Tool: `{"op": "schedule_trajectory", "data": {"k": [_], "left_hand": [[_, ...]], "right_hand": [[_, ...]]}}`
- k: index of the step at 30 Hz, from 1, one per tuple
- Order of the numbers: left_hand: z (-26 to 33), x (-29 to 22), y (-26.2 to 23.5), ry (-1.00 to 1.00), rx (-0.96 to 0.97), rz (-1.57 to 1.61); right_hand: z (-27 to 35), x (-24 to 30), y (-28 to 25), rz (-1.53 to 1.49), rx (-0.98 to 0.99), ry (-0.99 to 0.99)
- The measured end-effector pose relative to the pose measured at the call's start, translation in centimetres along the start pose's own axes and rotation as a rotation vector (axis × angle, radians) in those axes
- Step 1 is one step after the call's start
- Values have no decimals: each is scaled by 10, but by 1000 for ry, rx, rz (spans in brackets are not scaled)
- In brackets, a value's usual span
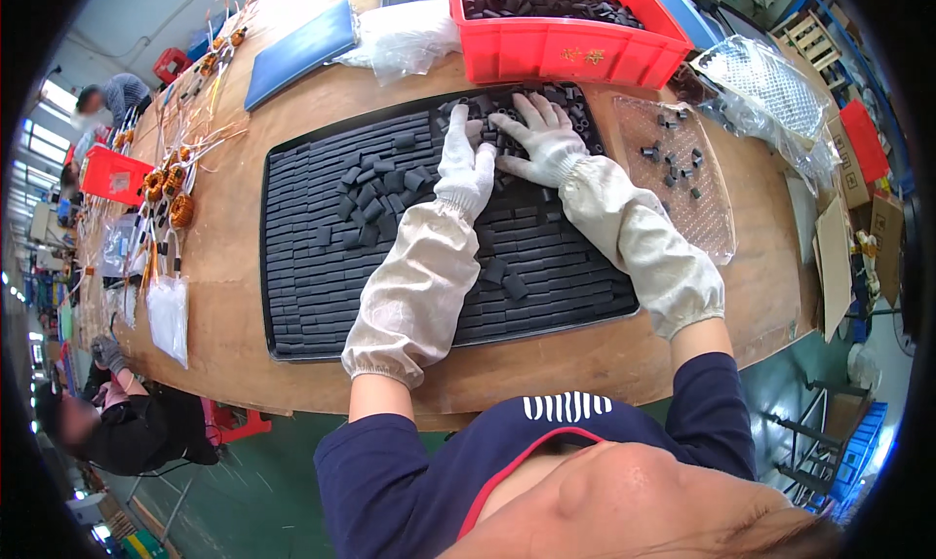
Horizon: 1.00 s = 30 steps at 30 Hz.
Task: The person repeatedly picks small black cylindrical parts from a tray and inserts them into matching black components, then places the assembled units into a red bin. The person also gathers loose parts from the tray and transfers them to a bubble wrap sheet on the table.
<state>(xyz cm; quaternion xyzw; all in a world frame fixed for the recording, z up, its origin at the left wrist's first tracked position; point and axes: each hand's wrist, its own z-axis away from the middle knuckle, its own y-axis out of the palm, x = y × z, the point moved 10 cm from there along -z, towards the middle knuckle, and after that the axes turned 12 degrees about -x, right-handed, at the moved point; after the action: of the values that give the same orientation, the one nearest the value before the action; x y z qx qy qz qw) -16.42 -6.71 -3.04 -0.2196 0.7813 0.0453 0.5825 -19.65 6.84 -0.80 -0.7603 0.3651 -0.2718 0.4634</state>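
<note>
A black shallow tray (265, 267) lies on the table before me, lined with rows of small black cylindrical pieces (322, 291). A loose heap of the same pieces (375, 198) rests on the rows left of centre. Both my hands wear white gloves and cream sleeve covers. My left hand (466, 164) is at the tray's far part, fingers stretched forward and thumb apart, touching the pieces. Beside it, my right hand (542, 142) lies palm down with fingers spread over loose pieces. Near the tray's far right corner, some pieces (583, 125) stand on end, showing holes. What lies under my palms is hidden.
A red bin (575, 62) full of black pieces stands behind the tray. To the right lies a clear plastic sheet (717, 208) with scattered pieces. A blue folder (302, 54), plastic bags (409, 38) and copper-wound coils (181, 210) are leftward. A co-worker (127, 418) sits at left.
</note>
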Motion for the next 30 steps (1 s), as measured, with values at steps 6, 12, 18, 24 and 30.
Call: {"op": "schedule_trajectory", "data": {"k": [6, 12, 18, 24, 30], "left_hand": [[-1, 14, -1, 42, 18, -2], [-1, 11, 1, 40, 44, -23], [0, 12, 2, 38, 17, 24], [1, 4, 7, 104, 72, -97], [2, 11, 6, 84, 92, -36]], "right_hand": [[-3, 21, 4, -13, 169, -59], [-3, 10, -3, 17, 234, 39], [12, 7, 1, -39, 220, 176], [4, -15, 8, -164, 243, 353], [1, -40, 1, -490, 71, 398]]}}
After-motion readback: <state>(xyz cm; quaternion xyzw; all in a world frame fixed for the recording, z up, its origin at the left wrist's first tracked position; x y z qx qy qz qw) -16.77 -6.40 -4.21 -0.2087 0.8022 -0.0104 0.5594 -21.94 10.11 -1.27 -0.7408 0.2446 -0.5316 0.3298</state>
